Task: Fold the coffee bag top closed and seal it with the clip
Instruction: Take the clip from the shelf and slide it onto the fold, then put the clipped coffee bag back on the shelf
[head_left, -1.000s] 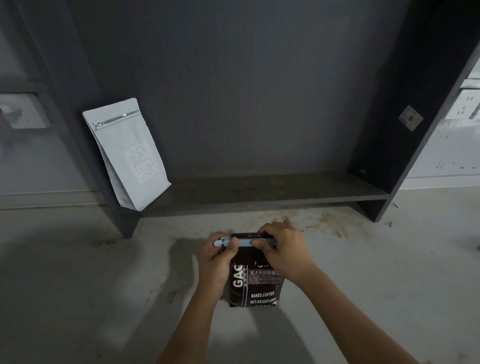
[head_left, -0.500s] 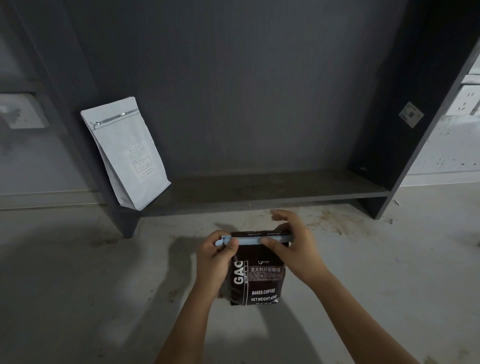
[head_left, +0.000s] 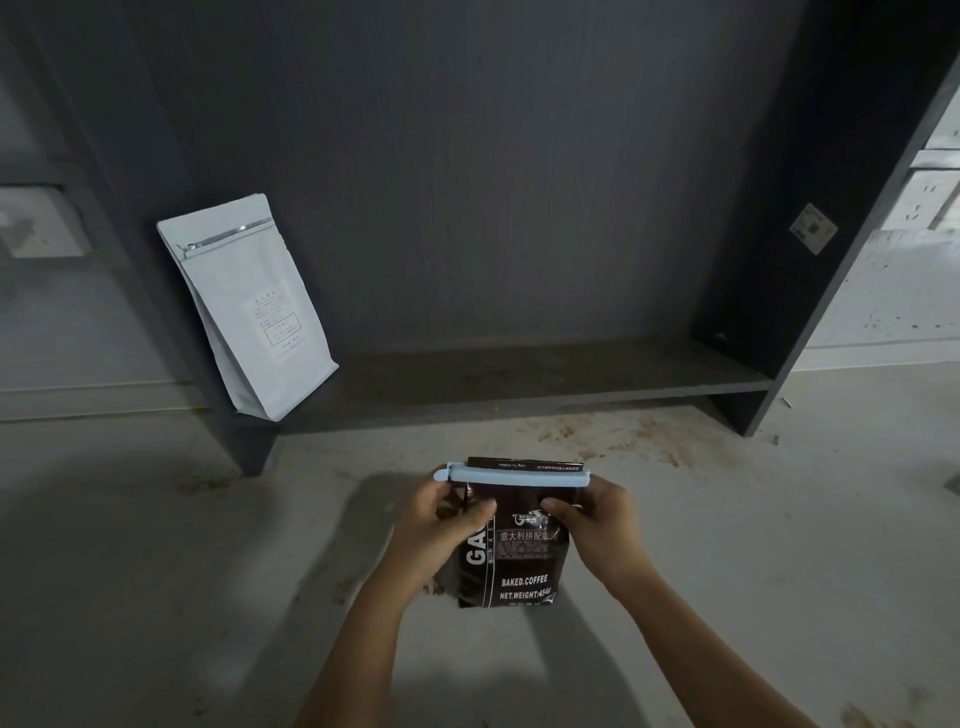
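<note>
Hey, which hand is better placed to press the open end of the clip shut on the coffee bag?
Probably the left hand: it sits directly beneath the clip's protruding latch end. The right hand grips the coffee bag under the other end.

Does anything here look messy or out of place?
Yes: brown stains or a powdery spill mark the floor in front of the dark shelf. The white bag leans tilted against the shelf's left side, its base overhanging the edge. The blue clip sits straight across the coffee bag.
</note>
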